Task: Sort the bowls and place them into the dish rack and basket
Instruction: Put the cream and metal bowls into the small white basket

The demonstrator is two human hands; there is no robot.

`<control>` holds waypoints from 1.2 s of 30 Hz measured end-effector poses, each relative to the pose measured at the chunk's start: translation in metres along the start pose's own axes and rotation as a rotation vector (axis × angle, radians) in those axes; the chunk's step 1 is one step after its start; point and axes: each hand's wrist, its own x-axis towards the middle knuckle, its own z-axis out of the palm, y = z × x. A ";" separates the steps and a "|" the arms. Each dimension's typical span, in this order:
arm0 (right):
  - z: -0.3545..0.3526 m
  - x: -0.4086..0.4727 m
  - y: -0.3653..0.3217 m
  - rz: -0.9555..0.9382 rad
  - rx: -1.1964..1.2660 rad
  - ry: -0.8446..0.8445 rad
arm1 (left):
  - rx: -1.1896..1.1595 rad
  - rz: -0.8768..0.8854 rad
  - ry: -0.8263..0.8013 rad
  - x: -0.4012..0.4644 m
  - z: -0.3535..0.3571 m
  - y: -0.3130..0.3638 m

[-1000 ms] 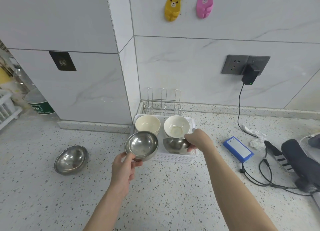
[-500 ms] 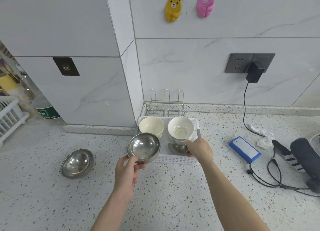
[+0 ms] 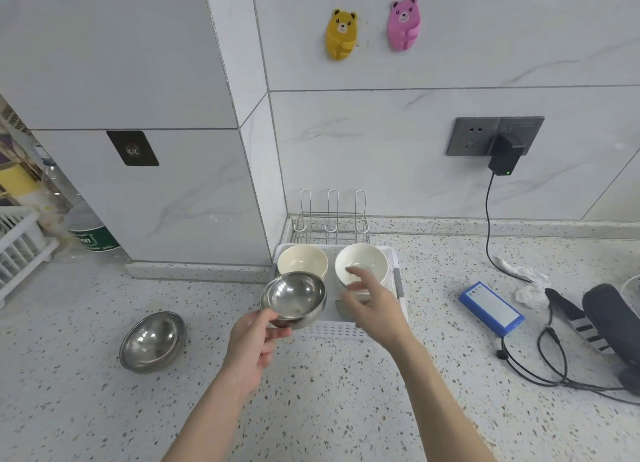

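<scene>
Left grip: my left hand pinches the rim of a steel bowl, tilted above the tabletop. My right hand has just let go of its steel bowl and hovers with loose, empty fingers over the white basket. Beyond sit two cream bowls inside; farther back, the wire dish rack. Another steel bowl waits left.

Shiny silver bowl. Second silver bowl. Two cream-white bowls. White basket. Speckled grey-white counter. Yellow bear, pink bear. Blue box with white label. Black cable. White marble wall with grey veins.
</scene>
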 end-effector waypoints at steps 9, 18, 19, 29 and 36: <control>0.015 0.004 0.000 -0.021 0.103 -0.288 | -0.006 -0.144 -0.097 0.008 -0.004 0.014; 0.022 0.022 -0.001 0.043 0.072 -0.202 | 0.499 -0.127 0.000 0.024 0.001 0.032; 0.023 0.023 -0.002 0.058 0.036 -0.198 | 0.559 -0.111 0.009 0.029 0.002 0.035; 0.051 0.029 -0.008 0.178 -0.008 -0.098 | 0.841 -0.246 -0.013 0.069 0.004 0.055; 0.051 0.029 0.002 0.208 0.044 -0.049 | 0.760 -0.227 -0.019 0.080 0.004 0.045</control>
